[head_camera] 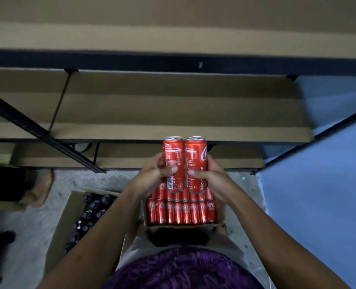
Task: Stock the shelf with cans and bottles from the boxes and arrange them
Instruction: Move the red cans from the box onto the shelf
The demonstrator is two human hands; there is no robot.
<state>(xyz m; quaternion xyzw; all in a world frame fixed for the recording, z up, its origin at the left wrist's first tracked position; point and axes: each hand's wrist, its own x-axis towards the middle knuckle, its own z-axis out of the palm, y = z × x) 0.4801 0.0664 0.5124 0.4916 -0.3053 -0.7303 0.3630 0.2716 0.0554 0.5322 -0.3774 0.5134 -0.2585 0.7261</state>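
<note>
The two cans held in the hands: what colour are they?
Red with white lettering, both cans, clearest in the head view, the only one.

Both arms reach forward, hands raised side by side.
Left hand (152,176) and right hand (211,178) each curl closed, thumbs pressed inward.

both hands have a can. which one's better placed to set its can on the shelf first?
Probably the left. The left hand and right hand hold their red cans level, side by side. The bare shelf board runs further left; the right can is nearer the shelf's right end. Close call.
</note>
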